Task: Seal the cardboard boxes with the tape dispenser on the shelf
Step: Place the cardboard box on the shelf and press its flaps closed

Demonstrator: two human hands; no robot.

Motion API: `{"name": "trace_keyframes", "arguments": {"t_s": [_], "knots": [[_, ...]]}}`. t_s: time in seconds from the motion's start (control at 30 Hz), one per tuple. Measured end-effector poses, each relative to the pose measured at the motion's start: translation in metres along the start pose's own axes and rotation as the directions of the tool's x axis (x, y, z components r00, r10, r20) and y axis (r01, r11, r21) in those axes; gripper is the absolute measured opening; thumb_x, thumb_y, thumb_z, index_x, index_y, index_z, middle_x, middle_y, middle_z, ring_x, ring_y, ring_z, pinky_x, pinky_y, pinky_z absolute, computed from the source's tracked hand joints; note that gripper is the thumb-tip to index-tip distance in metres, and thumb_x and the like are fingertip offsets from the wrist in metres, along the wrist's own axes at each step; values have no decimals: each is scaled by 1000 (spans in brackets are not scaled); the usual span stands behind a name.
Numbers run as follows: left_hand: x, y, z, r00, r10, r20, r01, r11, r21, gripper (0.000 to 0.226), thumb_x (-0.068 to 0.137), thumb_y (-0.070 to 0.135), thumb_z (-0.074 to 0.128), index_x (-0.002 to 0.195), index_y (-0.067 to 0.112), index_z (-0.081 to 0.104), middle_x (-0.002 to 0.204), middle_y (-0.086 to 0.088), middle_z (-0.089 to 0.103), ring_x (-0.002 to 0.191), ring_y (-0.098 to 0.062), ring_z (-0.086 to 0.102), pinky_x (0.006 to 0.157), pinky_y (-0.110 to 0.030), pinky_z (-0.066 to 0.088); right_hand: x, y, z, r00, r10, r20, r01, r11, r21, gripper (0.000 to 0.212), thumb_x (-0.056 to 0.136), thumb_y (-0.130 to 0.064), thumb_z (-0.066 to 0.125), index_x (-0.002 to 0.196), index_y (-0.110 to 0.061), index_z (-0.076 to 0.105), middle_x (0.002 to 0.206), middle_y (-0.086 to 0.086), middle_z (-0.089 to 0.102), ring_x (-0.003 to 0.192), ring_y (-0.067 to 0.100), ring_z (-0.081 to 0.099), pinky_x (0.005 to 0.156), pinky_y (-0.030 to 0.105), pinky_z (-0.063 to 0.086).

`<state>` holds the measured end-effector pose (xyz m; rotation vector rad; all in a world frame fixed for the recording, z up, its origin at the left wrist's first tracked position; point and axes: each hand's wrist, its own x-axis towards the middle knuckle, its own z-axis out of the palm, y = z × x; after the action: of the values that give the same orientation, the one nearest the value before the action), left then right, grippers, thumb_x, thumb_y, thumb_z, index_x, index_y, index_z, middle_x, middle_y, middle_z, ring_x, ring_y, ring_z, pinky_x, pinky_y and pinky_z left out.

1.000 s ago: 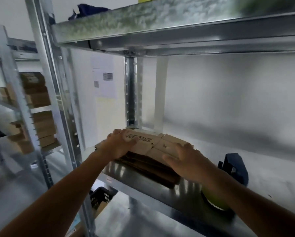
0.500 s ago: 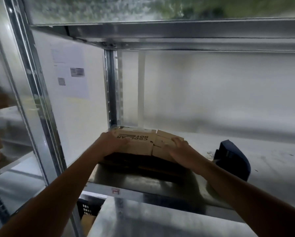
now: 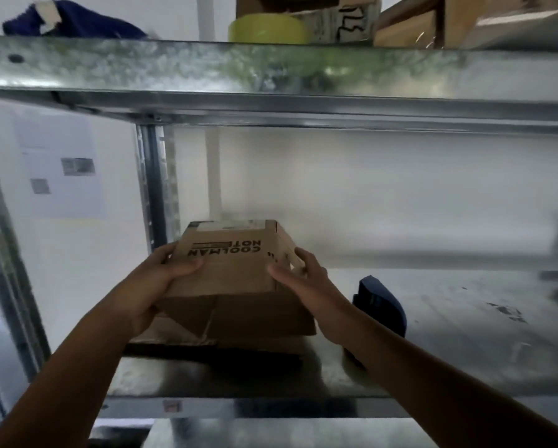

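Observation:
A brown cardboard box [image 3: 229,263] with upside-down black print is lifted and tilted above a stack of flattened cardboard [image 3: 248,318] on the metal shelf [image 3: 449,334]. My left hand [image 3: 154,286] grips the box's left edge, thumb on top. My right hand [image 3: 303,282] holds its right side, thumb laid on the top face. The dark blue tape dispenser [image 3: 379,305] stands on the shelf just right of my right wrist, partly hidden by the forearm.
The upper shelf beam [image 3: 271,79] runs overhead, carrying a yellow-green tape roll [image 3: 268,29], a blue cloth [image 3: 74,21] and cardboard boxes [image 3: 410,24]. A steel upright [image 3: 156,189] stands behind the box. A paper sheet [image 3: 61,169] hangs on the left wall.
The box, flat on the stack before, now stands opened up and raised between both hands. The view has tilted upward, showing the top shelf.

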<state>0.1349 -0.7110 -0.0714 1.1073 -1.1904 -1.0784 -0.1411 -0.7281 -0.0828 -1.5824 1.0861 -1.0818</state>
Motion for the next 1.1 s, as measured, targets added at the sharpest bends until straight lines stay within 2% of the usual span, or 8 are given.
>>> {"name": "trace_keyframes", "arguments": {"t_s": [0.07, 0.17, 0.23, 0.33, 0.43, 0.67, 0.83, 1.1], "knots": [[0, 0, 12, 999, -4, 38, 8, 996, -89, 68, 61, 45, 92, 124, 39, 67, 116, -3, 76, 101, -28, 75, 77, -41, 61, -2, -8, -12, 1000, -15, -21, 17, 996, 87, 124, 37, -86, 81, 147, -50, 36, 143, -3, 43, 120, 22, 60, 99, 46, 55], [0, 5, 34, 985, 35, 168, -5, 984, -176, 56, 82, 54, 78, 134, 41, 62, 135, -2, 67, 121, -29, 66, 99, -48, 53, -8, -25, -34, 992, -125, -3, 125, 984, 128, 73, 54, -76, 81, 119, -73, 48, 138, -12, 44, 114, 10, 62, 87, 30, 58], [-1, 13, 55, 978, 70, 194, -33, 982, -187, 51, 88, 57, 70, 136, 43, 60, 137, -1, 66, 123, -30, 65, 98, -49, 54, -13, -36, -53, 986, -168, 15, 164, 973, 161, 50, 59, -66, 78, 101, -77, 53, 136, -13, 41, 117, 10, 58, 86, 28, 55], [-2, 30, 97, 980, 73, 186, -40, 983, -177, 51, 89, 65, 64, 136, 46, 60, 135, -5, 67, 122, -37, 64, 91, -54, 56, -18, -45, -94, 965, -264, -3, 258, 942, 212, 65, 60, -55, 76, 120, -67, 53, 144, -7, 41, 128, 18, 53, 95, 35, 55], [-4, 47, 151, 977, 116, 181, -84, 981, -176, 47, 91, 65, 60, 134, 45, 62, 129, -4, 70, 102, -25, 74, 73, -42, 61, -26, -44, -145, 944, -330, -17, 325, 918, 228, 86, 61, -47, 73, 142, -49, 43, 146, -4, 43, 131, 17, 51, 87, 27, 55], [2, 54, 293, 975, 170, 144, -156, 983, -99, 49, 95, 62, 53, 138, 38, 56, 126, 2, 72, 112, -22, 71, 78, -41, 60, -42, -15, -273, 940, -335, -57, 340, 919, 201, 72, 76, -43, 66, 143, -51, 41, 146, -7, 48, 129, 11, 53, 92, 31, 50], [15, 48, 365, 968, 186, 170, -189, 982, -2, 51, 86, 74, 58, 131, 51, 56, 123, 14, 72, 113, -10, 69, 100, -46, 51, -39, 8, -347, 926, -359, -117, 375, 909, 182, 82, 68, -59, 77, 141, -56, 41, 145, 0, 47, 131, 19, 55, 109, 52, 47], [51, 19, 464, 934, 299, 196, -292, 954, -64, 51, 90, 58, 58, 138, 48, 48, 123, 13, 71, 109, -7, 70, 74, -18, 58, 2, 57, -429, 908, -397, -133, 418, 872, 254, 82, 84, -25, 78, 149, -52, 35, 152, 7, 41, 134, 32, 52, 106, 62, 46]]}}
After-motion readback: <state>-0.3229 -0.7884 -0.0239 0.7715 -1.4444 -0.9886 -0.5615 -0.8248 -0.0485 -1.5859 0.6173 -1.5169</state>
